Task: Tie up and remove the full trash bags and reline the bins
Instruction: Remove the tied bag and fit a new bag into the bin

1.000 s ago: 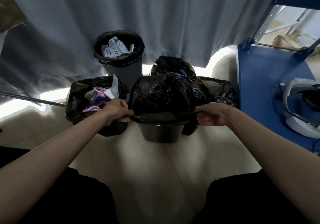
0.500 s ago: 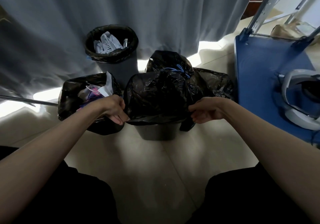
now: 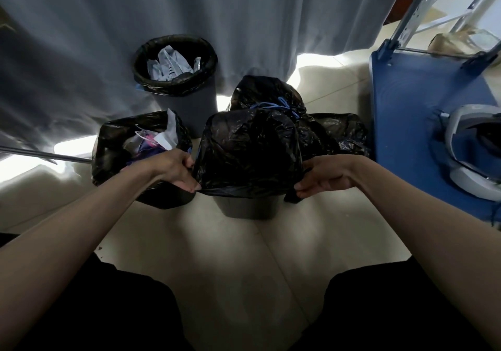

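So you are partway through: the fresh black liner [image 3: 250,150] is draped over the near bin [image 3: 248,207], on the floor straight ahead of you, its hem pulled down over the rim while the loose plastic balloons up above it. Your left hand [image 3: 176,170] pinches the hem on the left side and your right hand [image 3: 324,177] pinches it on the right, fingers curled on the plastic. By my reading this bin is nearly relined; the slack likely needs pressing down inside.

Behind it sits a tied bag [image 3: 271,98] with a blue drawstring, so at least one bag is done, though it has not left the spot. Beside your left hand, the open bag of paper waste [image 3: 141,144] is untied, and the round bin by the curtain [image 3: 176,77] holds a full liner too. Both appear left to do.

Whether the open bag sits in a bin is hidden. The dark heap [image 3: 341,134] behind your right hand is hard to read: another bag, or spare liners.
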